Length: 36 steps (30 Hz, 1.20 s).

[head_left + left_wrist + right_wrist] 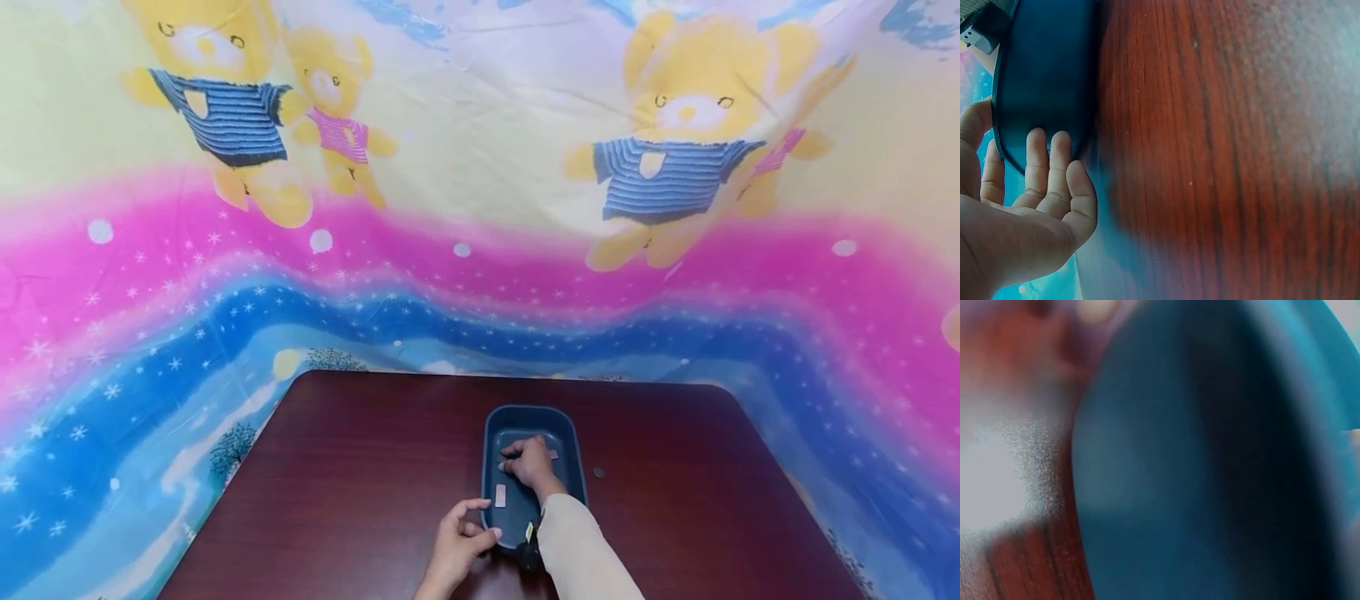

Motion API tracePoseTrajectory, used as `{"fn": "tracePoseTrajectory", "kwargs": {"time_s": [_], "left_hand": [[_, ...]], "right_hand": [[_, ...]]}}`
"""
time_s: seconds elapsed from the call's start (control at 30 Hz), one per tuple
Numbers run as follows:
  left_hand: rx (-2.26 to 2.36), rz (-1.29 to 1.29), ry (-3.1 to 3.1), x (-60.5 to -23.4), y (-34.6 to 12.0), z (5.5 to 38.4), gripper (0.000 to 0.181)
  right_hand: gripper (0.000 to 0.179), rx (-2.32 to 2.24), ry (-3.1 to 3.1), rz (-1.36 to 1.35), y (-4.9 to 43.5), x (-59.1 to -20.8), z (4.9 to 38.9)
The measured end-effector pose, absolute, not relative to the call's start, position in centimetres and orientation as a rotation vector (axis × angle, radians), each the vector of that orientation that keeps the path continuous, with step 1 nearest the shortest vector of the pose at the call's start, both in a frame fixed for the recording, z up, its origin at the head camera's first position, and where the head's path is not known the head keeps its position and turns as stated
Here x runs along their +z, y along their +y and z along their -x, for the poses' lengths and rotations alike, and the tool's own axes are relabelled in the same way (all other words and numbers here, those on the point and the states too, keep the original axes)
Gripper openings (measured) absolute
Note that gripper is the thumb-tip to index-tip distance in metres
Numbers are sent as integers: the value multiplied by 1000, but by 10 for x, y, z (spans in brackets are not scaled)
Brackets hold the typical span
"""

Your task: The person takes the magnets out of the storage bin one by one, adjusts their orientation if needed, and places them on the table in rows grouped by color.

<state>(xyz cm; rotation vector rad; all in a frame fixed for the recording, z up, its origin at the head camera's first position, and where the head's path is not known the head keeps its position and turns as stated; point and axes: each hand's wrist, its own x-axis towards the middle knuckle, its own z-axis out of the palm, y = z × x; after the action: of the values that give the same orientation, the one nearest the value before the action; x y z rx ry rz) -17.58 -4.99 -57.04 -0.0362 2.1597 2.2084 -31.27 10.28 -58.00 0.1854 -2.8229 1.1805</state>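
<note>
A dark blue rectangular tray with raised walls stands on the table. My left hand holds its near left corner, thumb and index finger at the rim. In the left wrist view, the other fingers of the left hand lie against the tray's outer wall. My right hand reaches down into the tray, fingers bent toward the left wall; whether they pinch something is too small to tell. A pink rectangular piece lies on the tray floor, and another pink piece shows beside the right hand.
A small round grey disc, like a coin, lies on the table right of the tray. The dark red-brown wooden table ends at a patterned cloth with bears. A black wrist camera overhangs the tray's near edge.
</note>
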Motion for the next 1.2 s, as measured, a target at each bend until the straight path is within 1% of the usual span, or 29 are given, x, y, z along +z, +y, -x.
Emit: {"fn": "tracePoseTrajectory", "kwargs": {"time_s": [0.4, 0.67, 0.7, 0.9, 1.03, 1.2], "left_hand": [[2197, 5, 2166, -568, -50, 174, 45], [2189, 10, 2179, -565, -50, 175, 44], [2184, 9, 2180, -561, -50, 173, 44], [2137, 14, 2183, -563, -51, 171, 43], [2132, 21, 2185, -570, -51, 173, 44], [2150, -20, 2211, -571, -50, 174, 43]], "right_hand": [[7, 1190, -2812, -291, 105, -583, 311], [13, 1267, -2819, -279, 104, -579, 313], [14, 1278, -2815, -276, 105, -579, 312], [14, 1335, -2794, -274, 105, -577, 308], [12, 1386, -2771, -282, 103, -574, 307], [12, 1393, -2727, -270, 105, -571, 309]]}}
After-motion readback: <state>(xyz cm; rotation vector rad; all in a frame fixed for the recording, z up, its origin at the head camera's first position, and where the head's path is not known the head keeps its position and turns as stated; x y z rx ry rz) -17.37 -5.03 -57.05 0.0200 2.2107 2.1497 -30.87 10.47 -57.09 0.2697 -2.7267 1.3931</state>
